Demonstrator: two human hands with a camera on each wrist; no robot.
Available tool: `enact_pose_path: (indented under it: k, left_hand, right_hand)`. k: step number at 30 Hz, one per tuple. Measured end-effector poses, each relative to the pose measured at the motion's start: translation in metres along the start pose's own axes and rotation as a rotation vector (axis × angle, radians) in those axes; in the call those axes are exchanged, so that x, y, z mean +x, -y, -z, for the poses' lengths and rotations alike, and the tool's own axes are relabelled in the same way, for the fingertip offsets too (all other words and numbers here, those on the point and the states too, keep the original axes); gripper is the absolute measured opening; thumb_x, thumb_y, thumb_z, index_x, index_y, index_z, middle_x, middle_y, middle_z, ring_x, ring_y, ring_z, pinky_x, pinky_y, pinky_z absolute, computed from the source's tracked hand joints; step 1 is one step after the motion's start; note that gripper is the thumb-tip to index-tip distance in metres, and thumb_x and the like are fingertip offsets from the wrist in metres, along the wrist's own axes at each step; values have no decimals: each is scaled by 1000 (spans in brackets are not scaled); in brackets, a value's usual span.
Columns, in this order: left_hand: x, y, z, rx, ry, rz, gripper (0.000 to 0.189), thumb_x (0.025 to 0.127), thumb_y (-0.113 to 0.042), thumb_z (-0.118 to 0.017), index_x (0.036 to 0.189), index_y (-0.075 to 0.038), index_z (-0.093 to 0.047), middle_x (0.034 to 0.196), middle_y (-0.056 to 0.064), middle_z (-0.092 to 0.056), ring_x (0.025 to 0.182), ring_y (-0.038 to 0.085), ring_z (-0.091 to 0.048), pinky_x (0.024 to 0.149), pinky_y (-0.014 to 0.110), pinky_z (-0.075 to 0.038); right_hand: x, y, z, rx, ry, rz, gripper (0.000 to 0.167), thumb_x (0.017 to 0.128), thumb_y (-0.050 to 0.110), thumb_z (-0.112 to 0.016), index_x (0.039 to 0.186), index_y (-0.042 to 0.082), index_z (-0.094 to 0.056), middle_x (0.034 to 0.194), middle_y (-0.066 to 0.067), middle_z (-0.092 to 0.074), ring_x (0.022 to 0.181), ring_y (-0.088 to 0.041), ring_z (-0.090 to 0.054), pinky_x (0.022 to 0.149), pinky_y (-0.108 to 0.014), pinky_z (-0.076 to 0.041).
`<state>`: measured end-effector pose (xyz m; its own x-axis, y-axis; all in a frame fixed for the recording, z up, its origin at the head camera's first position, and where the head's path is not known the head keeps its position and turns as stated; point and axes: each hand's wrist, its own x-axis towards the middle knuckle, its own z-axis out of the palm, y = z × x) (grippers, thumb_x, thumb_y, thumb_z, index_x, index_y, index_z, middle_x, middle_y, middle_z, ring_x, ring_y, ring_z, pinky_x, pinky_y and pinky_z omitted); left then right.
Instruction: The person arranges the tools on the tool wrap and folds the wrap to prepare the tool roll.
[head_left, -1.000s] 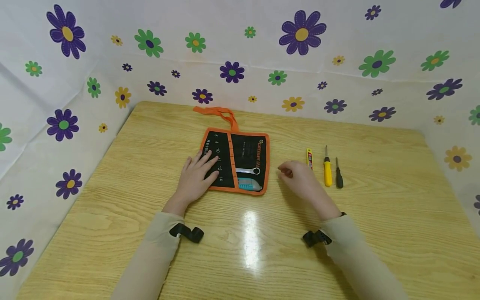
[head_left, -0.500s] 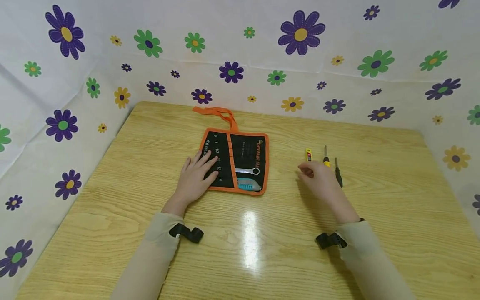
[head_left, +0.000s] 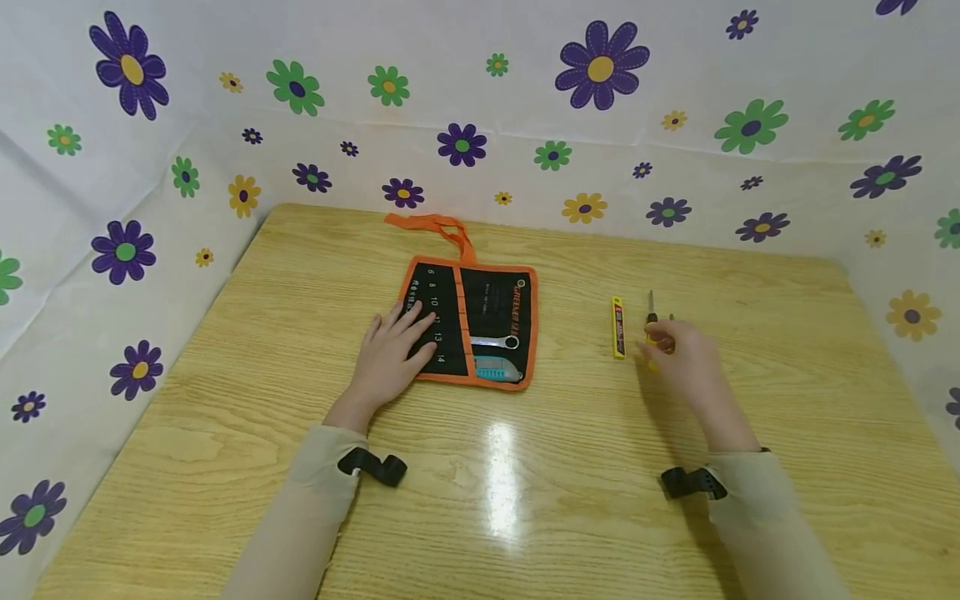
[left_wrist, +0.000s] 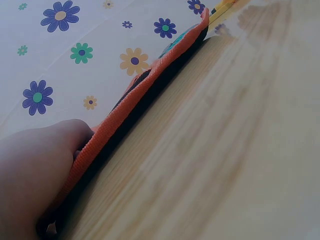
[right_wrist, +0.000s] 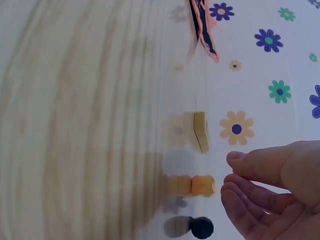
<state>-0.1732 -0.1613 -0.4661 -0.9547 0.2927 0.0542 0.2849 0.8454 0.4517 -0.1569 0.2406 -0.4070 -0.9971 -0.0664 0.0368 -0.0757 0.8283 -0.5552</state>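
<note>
**Left hand flat on tool roll, right hand over the yellow screwdriver**

Landmark: the tool roll (head_left: 471, 321), black with orange trim, unrolled near the middle of the table (head_left: 525, 500).

- Left of the roll's centre: left hand (head_left: 390, 354) lies palm down on the roll's left panel, fingers straight and spread over the printed size numbers. Nothing is gripped; it just presses flat. The left wrist view shows the heel of the hand against the orange edge (left_wrist: 145, 95) of the roll.
- On the roll's right panel, near its lower edge: a silver wrench (head_left: 497, 341), with a teal utility knife (head_left: 498, 369) just below it. An orange strap (head_left: 438, 225) trails off the roll's far edge toward the flowered backdrop (head_left: 480, 100).
- Right of the roll, well apart from it: a thin yellow blade case (head_left: 617, 327) lying lengthwise on the table.
- Just right of the case: a yellow screwdriver (head_left: 651, 321), mostly covered by the right hand (head_left: 686, 358); only its tip end and a bit of handle show.
- Right hand: fingers loosely curled, thumb and fingertips (right_wrist: 250, 162) close together with a small gap. In the right wrist view they sit just above the yellow handle end (right_wrist: 202, 185), holding nothing.
- Right of the yellow one: a black screwdriver (right_wrist: 201, 227), its handle end seen in the wrist view, nearly hidden in the head view.
</note>
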Motion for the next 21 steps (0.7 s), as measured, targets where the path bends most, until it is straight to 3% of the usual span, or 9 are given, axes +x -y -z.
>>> enact_pose_path:
  k: [12, 21]
  left_hand:
    - [-1, 1, -1, -1, 7, 9, 54, 99, -42, -44, 148, -20, -39, 156, 4, -25, 145, 25, -9, 115, 49, -1]
    - [-1, 1, 0, -7, 1, 5, 53, 100, -42, -43, 148, -20, -39, 156, 3, -25, 145, 25, -9, 115, 48, -1]
  right_hand:
    - [-2, -10, 2, -67, -40, -30, 27, 90, 5, -65, 109, -14, -61, 100, -30, -60, 86, -39, -59, 70, -49, -52]
    - [3, -8, 4, -94, 43, -135, 41, 91, 17, -66, 116, -14, -57, 102, -29, -61, 91, -39, -59, 74, -48, -51]
